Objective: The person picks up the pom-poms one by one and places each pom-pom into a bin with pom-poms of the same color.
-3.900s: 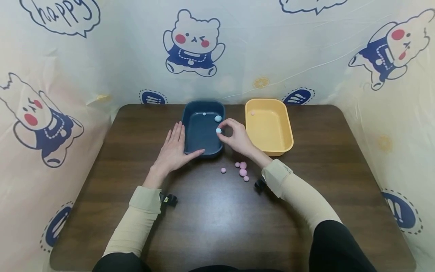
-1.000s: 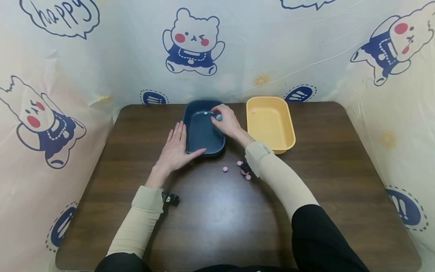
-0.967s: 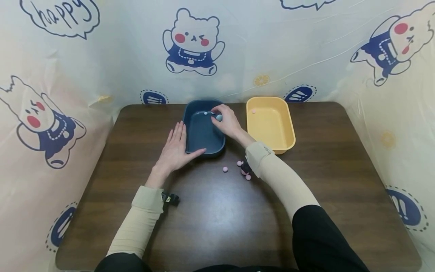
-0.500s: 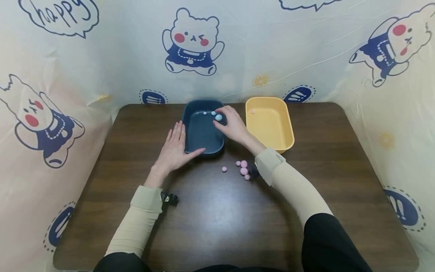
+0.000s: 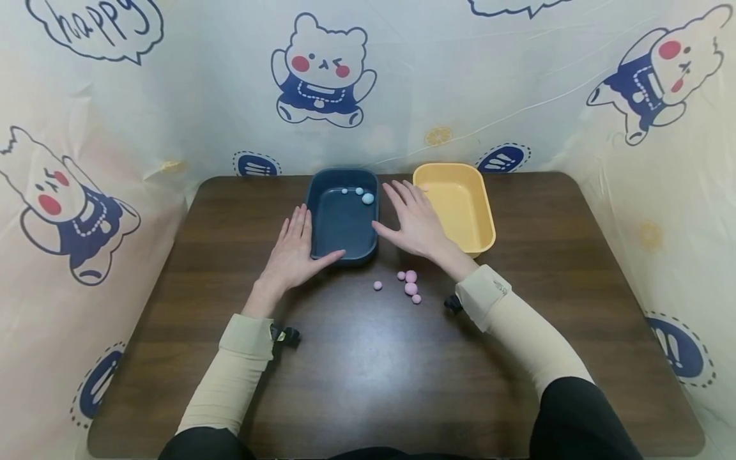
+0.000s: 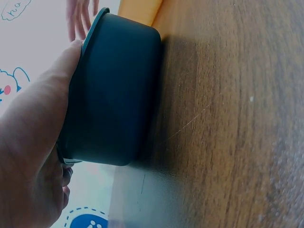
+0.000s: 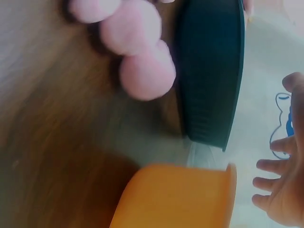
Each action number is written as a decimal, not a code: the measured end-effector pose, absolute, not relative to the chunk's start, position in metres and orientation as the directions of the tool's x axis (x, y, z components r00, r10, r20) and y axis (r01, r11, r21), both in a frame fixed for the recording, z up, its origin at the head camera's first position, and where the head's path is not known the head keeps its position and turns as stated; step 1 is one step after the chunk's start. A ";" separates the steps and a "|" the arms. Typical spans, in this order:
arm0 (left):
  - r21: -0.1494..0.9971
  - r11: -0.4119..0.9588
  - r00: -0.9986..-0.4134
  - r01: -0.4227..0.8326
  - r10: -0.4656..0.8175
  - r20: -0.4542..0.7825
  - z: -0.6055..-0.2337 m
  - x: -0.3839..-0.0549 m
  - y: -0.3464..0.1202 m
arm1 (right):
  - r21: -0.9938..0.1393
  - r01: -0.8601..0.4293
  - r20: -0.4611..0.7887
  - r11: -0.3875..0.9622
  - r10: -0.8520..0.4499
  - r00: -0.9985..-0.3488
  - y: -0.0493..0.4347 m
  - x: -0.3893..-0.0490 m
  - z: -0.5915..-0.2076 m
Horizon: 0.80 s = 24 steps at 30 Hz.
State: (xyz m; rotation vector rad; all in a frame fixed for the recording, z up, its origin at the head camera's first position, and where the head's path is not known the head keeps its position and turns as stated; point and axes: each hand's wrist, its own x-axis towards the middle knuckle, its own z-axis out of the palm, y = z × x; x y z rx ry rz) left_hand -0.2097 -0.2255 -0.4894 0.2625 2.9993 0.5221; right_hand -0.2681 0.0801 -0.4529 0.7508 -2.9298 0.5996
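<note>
My left hand (image 5: 290, 252) lies with straight fingers along the left wall and near corner of the dark blue bin (image 5: 342, 230); the left wrist view shows it at the rim. In that bin, near the far side, sit three light blue balls (image 5: 368, 199) of differing size. My right hand (image 5: 418, 223) hovers with spread fingers between this bin and the yellow bin (image 5: 485, 236), holding nothing. Several pink balls (image 5: 411, 289) lie on the table in front of the bins, and one single pink ball (image 5: 377, 285) sits to their left. They look fuzzy in the right wrist view.
A brown wooden table (image 5: 345, 383) carries everything. Behind and beside it hangs a pale curtain (image 5: 218, 83) printed with cartoon bears. A small pink ball (image 5: 425, 188) inside the yellow bin shows just past the right fingers.
The right hand has let go of a light blue ball, which now lies in the dark blue bin. It has since drawn back to the right and opened. The left hand stays put.
</note>
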 end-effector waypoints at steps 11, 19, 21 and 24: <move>0.349 0.924 -0.981 0.153 0.184 -0.058 -0.490 -0.210 -0.225 | -0.322 -0.440 0.147 0.838 -0.415 -0.898 0.135 -0.252 -0.459; 0.351 0.925 -0.981 0.147 0.181 -0.068 -0.489 -0.209 -0.224 | -0.324 -0.432 0.112 0.842 -0.419 -0.901 0.171 -0.240 -0.470; 0.351 0.925 -0.981 0.146 0.181 -0.068 -0.488 -0.209 -0.224 | -0.314 -0.423 0.103 0.850 -0.413 -0.905 0.177 -0.238 -0.473; 0.345 0.927 -0.981 0.149 0.181 -0.065 -0.489 -0.209 -0.224 | -0.296 -0.406 0.097 0.865 -0.396 -0.913 0.186 -0.235 -0.477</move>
